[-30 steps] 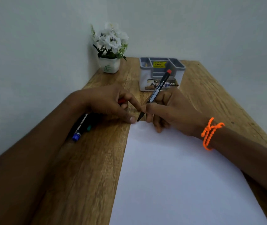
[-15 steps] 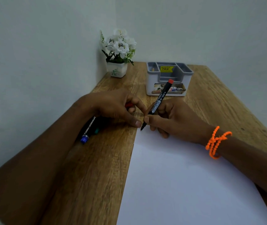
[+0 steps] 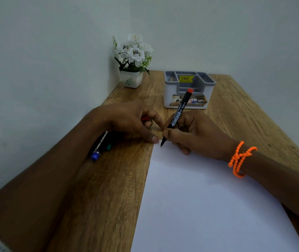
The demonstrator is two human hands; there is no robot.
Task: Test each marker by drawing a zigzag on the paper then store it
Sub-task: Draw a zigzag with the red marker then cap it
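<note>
My right hand (image 3: 192,135) holds a black marker with a red end (image 3: 178,114), its tip touching the top left corner of the white paper (image 3: 208,197). A tiny mark shows at the tip. My left hand (image 3: 132,120) rests beside that corner, its thumb pressing near the paper's edge, with a red cap (image 3: 145,118) tucked in its fingers. Under my left wrist lie a blue-ended marker (image 3: 97,148) and a green-ended marker (image 3: 109,146). A grey and white desk organiser (image 3: 188,90) stands behind the hands.
A white pot of artificial white flowers (image 3: 132,62) stands in the back left corner by the wall. The wooden table (image 3: 108,188) is narrow, with walls to the left and behind. An orange bead bracelet (image 3: 239,159) circles my right wrist.
The marker tip has come down onto the paper's top left corner. Both hands stay almost in place; the view has shifted slightly.
</note>
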